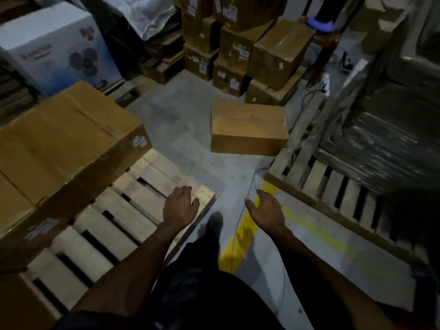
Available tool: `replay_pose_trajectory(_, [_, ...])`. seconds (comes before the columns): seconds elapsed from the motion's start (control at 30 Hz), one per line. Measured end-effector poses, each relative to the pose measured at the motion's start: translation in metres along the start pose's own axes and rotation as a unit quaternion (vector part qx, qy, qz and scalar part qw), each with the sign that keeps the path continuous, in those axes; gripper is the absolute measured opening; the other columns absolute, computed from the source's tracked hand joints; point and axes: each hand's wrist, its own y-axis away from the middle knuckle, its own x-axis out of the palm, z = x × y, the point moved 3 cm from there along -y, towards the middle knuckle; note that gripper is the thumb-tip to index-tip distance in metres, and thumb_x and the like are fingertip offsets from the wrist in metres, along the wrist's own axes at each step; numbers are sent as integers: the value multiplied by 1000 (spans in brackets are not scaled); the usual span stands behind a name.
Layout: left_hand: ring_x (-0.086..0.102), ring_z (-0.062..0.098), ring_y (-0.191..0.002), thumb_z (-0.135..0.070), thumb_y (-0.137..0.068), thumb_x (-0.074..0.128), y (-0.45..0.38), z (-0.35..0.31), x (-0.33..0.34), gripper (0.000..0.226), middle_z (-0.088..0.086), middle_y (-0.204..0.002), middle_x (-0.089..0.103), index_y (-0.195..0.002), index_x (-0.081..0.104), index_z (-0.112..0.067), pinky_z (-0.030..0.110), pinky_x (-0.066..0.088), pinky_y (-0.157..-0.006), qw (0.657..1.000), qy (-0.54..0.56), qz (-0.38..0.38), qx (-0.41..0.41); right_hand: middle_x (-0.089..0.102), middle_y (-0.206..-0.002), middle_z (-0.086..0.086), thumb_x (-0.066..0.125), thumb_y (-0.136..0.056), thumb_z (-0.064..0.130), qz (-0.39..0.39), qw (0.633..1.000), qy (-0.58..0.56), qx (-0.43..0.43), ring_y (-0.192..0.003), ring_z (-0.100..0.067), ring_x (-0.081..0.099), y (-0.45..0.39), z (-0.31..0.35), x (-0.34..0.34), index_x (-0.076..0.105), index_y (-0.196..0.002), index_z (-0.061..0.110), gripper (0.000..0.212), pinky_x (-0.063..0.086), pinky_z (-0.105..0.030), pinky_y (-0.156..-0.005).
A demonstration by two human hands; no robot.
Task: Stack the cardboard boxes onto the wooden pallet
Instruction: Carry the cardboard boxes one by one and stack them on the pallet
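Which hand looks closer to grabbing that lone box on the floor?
Right, slightly. The cardboard box lies ahead and to the right; the empty right hand is on that side, while the left hand hovers over the wooden pallet. Likely needs both.

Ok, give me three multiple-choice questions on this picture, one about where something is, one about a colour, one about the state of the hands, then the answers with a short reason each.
1. Where is the lone box?
A. on the floor
B. on the pallet
C. in the hands

2. What colour is the floor line?
A. red
B. yellow
C. white

3. What are the hands doing?
A. both grip a box
B. one holds tape
C. both are open and hold nothing

Answers:
1. A, it sits alone on the concrete, ahead of the pallet.
2. B, the painted stripe beside the foot is yellow.
3. C, the left hand and right hand reach forward with relaxed fingers and nothing in them.
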Motion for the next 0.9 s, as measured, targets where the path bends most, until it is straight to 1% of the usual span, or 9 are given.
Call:
replay_pose_trajectory(0.13, [44, 33, -131, -28, -98, 50, -90, -36, -2, 48, 19, -140, 52, -137, 49, -1, 38, 35, -107, 1000, 8, 7, 10, 38, -157, -10, 51, -99, 52, 12, 1000, 14, 22, -145, -29, 32, -82, 2, -39, 36, -153, 10, 70, 31, -44, -116])
replay_pose_trajectory(0.37, [40, 32, -136, -29, -100, 48, -214, -105, -33, 50, 17, -145, 48, -142, 44, -1, 37, 32, -111, 999, 15, 12, 30, 48, -148, -14, 52, -96, 52, -8, 1000, 17, 23, -136, -32, 44, -201, 23, -115, 45, -147, 7, 68, 39, -43, -110])
replay_pose_trajectory(0.47, [38, 31, -138, -30, -101, 46, -254, -128, -36, 52, 17, -147, 46, -144, 42, -1, 38, 32, -112, 999, 12, 19, 26, 60, -127, -18, 40, -86, 68, -9, 1000, 25, 6, -119, -36, 54, -255, 26, -139, 56, -131, 8, 77, 45, -43, -94])
replay_pose_trajectory(0.53, [38, 31, -137, -30, -101, 46, -283, -144, -32, 52, 17, -147, 45, -144, 41, -2, 39, 32, -112, 1000, 20, 24, 3, 62, -116, -19, 41, -88, 67, 5, 999, 39, -10, -110, -37, 57, -297, 24, -155, 58, -121, 8, 69, 45, -41, -85])
replay_pose_trajectory(0.6, [38, 32, -137, -30, -100, 46, -301, -155, -27, 52, 17, -146, 46, -143, 42, -2, 38, 32, -112, 999, 24, 24, -13, 60, -123, -21, 46, -95, 57, 11, 998, 50, -46, -115, -36, 55, -326, 27, -170, 56, -127, 5, 62, 43, -40, -88])
replay_pose_trajectory(0.67, [38, 33, -137, -31, -101, 46, -333, -172, -13, 52, 17, -146, 46, -143, 42, -2, 39, 31, -112, 998, 41, 29, -40, 56, -134, -22, 49, -97, 51, 29, 996, 62, -62, -124, -37, 51, -371, 27, -185, 50, -138, 3, 64, 42, -42, -98])
replay_pose_trajectory(0.7, [38, 33, -138, -31, -101, 46, -350, -183, -3, 52, 18, -147, 45, -144, 42, -2, 40, 31, -113, 996, 52, 33, -60, 56, -133, -24, 51, -96, 49, 26, 995, 62, -78, -124, -39, 52, -399, 24, -190, 50, -139, 1, 64, 43, -45, -99])
replay_pose_trajectory(0.77, [37, 33, -139, -30, -101, 45, -380, -201, 15, 52, 18, -148, 44, -145, 41, -1, 40, 31, -113, 992, 71, 35, -100, 63, -121, -28, 49, -92, 52, 10, 991, 56, -123, -113, -43, 59, -455, 14, -194, 57, -132, -4, 69, 49, -48, -92])
replay_pose_trajectory(0.9, [37, 30, -138, -31, -102, 45, -456, -246, 63, 52, 17, -150, 42, -147, 38, -3, 36, 29, -113, 967, 128, 21, -218, 54, -139, -18, 60, -93, 50, 117, 975, 112, -153, -129, -35, 48, -592, -11, -203, 45, -145, 9, 68, 40, -41, -104])
